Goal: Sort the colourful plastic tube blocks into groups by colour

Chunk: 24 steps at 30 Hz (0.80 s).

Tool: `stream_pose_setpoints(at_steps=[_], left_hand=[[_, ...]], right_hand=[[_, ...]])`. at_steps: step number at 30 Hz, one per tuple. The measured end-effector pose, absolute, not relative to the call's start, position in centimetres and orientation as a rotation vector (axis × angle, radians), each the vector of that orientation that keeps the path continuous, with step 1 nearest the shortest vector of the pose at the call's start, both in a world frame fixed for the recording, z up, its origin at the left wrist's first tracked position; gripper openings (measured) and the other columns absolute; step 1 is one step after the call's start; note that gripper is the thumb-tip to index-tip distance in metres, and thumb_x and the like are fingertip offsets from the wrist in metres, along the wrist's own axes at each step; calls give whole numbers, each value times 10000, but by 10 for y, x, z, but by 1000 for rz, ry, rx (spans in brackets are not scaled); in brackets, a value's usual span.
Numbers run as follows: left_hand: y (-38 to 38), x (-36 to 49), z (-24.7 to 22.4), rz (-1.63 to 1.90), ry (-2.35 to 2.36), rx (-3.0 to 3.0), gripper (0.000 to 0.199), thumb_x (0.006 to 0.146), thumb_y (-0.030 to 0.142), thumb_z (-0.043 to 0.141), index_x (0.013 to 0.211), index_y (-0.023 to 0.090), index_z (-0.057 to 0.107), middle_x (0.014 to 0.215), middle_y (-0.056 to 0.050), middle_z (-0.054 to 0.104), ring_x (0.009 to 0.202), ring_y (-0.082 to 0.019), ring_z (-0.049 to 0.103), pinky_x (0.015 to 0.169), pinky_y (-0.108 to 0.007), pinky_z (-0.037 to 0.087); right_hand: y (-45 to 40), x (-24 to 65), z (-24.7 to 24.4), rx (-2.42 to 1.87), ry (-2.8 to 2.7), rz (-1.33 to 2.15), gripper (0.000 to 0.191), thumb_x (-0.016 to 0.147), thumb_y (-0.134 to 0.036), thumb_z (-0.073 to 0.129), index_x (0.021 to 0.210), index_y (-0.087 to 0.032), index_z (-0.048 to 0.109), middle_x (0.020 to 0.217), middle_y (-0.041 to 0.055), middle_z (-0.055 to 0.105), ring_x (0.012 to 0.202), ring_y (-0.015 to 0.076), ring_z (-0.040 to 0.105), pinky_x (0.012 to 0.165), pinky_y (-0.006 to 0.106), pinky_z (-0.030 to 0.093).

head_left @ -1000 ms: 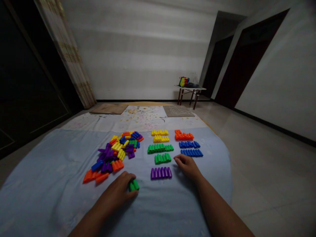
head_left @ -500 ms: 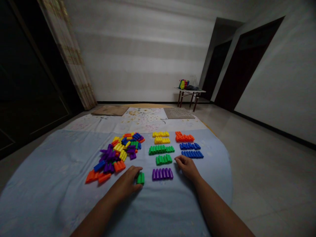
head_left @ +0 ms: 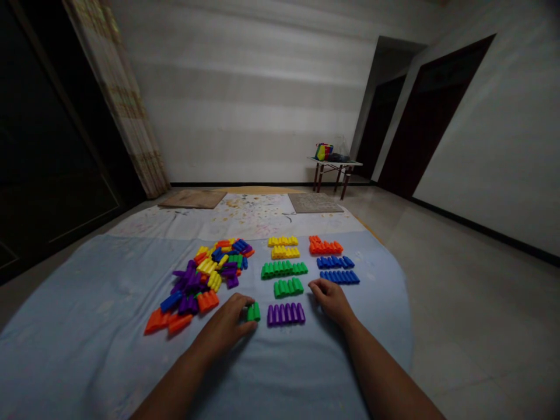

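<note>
My left hand [head_left: 230,321] has its thumb and fingers around a small green plastic block [head_left: 253,312] of joined tubes, just above or on the cloth. Right of it lies a purple row of joined tubes [head_left: 286,315]. My right hand [head_left: 330,300] rests with curled fingers, nothing visible in them, its fingertips beside a short green row [head_left: 289,287]. Behind that is a longer green row [head_left: 284,269]. Blue rows [head_left: 340,277] lie just beyond my right hand. A mixed heap of coloured blocks [head_left: 205,265] spreads beyond my left hand.
Yellow rows [head_left: 285,252] and orange rows [head_left: 326,248] lie farther back. A brown board [head_left: 195,199] and a greyish board [head_left: 315,203] rest at the far side of the cloth-covered table [head_left: 109,326]. A small side table [head_left: 335,161] stands near the wall.
My left hand has moved slightly right and away from me with the green block, closer to the purple row. My right hand stays by the short green row. The view has shifted slightly.
</note>
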<state>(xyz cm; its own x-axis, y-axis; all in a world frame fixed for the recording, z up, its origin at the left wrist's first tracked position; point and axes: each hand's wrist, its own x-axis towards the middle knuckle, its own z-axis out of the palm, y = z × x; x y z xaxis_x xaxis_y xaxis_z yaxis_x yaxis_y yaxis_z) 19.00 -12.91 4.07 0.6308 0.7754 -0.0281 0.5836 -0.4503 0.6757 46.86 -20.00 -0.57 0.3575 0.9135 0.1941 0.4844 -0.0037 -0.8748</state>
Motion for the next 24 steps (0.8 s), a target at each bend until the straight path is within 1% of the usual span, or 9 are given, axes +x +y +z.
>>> stream_pose_setpoints(at_steps=[5, 9, 12, 16, 21, 24], left_hand=[[-122, 203, 41, 438, 1111, 2167, 383, 674, 329, 584, 1034, 200, 583, 1100, -71, 575, 951, -207, 575, 845, -310, 440], [-115, 210, 35, 458, 1170, 2187, 406, 687, 337, 567, 1061, 180, 574, 1094, -78, 573, 955, -204, 565, 851, -309, 429], [-110, 213, 30, 455, 1209, 2190, 432, 679, 327, 567, 1079, 165, 566, 1092, -83, 567, 950, -201, 548, 856, -313, 417], [-102, 212, 27, 404, 1204, 2158, 539, 637, 316, 592, 1145, 143, 531, 1073, -90, 564, 863, -187, 544, 807, -305, 427], [-93, 207, 25, 376, 1152, 2113, 465, 648, 296, 556, 1083, 130, 566, 994, -78, 579, 800, -169, 537, 756, -286, 431], [-93, 207, 25, 400, 1158, 2096, 454, 647, 328, 568, 1054, 128, 578, 980, -80, 589, 779, -171, 540, 741, -293, 435]], right_hand=[[-199, 469, -6, -1636, -1271, 559, 356, 788, -457, 476, 787, -146, 651, 582, 3, 592, 530, 135, 522, 524, 238, 390], [-199, 470, -7, -1627, -1272, 557, 334, 793, -428, 478, 787, -140, 648, 630, 20, 615, 565, 140, 538, 550, 239, 400], [-198, 471, -9, -1629, -1281, 556, 318, 799, -409, 474, 788, -141, 643, 626, 20, 610, 567, 140, 535, 551, 237, 400], [-198, 471, -10, -1625, -1293, 561, 312, 810, -398, 462, 800, -143, 642, 627, 19, 607, 573, 141, 538, 555, 237, 399], [-199, 469, -5, -1628, -1283, 581, 299, 805, -386, 468, 799, -140, 638, 617, 14, 594, 560, 139, 533, 546, 235, 395], [-198, 469, -4, -1627, -1269, 593, 302, 805, -388, 467, 793, -139, 637, 614, 14, 592, 557, 138, 531, 540, 233, 394]])
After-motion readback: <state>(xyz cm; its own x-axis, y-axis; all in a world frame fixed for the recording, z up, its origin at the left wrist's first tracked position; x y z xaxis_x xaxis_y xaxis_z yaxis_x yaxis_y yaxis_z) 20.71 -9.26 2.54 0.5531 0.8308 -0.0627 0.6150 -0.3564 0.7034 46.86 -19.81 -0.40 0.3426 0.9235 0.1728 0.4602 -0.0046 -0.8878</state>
